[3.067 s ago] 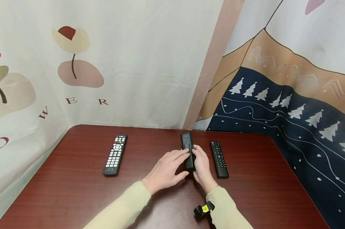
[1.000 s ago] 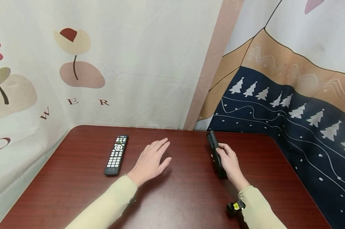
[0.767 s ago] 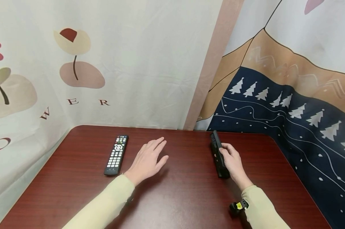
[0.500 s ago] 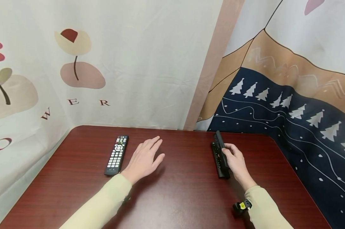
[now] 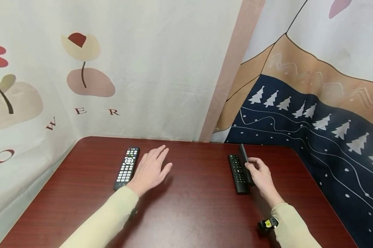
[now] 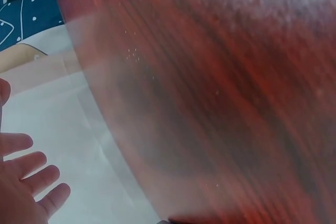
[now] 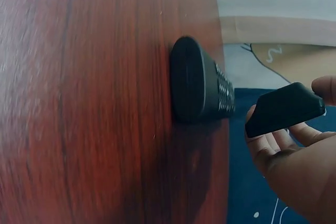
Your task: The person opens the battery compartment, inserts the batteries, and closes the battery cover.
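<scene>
My right hand [image 5: 260, 175] grips a black remote control [image 5: 245, 160] by its sides, thumb on one side and fingers on the other. That remote is turned on edge, and the right wrist view shows its dark end [image 7: 286, 109] raised off the table. Just left of it lies a smaller black remote [image 5: 237, 174], buttons up. My left hand [image 5: 150, 168] hovers with spread, straight fingers and holds nothing. Beside and partly under it in the head view lies a long black remote with white buttons [image 5: 127, 167], its lower end near my wrist.
Everything lies on a reddish-brown wooden table [image 5: 192, 206] with rounded far corners. Behind it hangs a pale printed curtain [image 5: 161, 69], and to the right a navy and tan one [image 5: 282, 113]. A small black wrist camera [image 5: 265, 225] hangs under my right sleeve.
My right hand has carried its remote rightward from the middle, past the smaller remote, uncovering it and tilting onto edge. My left hand has let go of that remote and drifted left.
</scene>
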A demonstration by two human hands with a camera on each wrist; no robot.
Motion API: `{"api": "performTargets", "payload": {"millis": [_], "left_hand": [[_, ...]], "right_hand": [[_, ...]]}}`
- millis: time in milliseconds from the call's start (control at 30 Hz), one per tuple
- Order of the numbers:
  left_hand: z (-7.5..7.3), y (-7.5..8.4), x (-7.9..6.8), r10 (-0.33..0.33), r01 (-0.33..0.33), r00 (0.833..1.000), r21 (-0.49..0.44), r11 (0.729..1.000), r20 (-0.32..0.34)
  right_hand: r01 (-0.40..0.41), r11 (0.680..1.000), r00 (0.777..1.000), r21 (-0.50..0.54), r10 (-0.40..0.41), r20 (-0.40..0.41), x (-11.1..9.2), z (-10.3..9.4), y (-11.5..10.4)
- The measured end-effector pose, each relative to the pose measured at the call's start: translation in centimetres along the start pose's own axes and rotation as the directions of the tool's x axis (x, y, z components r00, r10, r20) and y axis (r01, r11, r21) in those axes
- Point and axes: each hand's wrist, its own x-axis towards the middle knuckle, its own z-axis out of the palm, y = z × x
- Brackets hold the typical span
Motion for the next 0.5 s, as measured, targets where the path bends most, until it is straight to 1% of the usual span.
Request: {"api": "performTargets", "payload": {"millis": [267, 500], "left_hand": [[-0.4, -0.5, 0.3, -0.006, 0.006, 1.000, 0.025, 1.000, -0.001], [-0.9, -1.0, 0.5, -0.013, 0.013, 1.000, 0.049, 0.999, -0.010]], "right_hand": [[0.008, 0.997, 1.000, -0.081, -0.008, 0.000, 0.0, -0.7, 1.0], [0.020, 0.990, 0.999, -0.142, -0.024, -0.027, 0.2, -1.0, 1.7]]}}
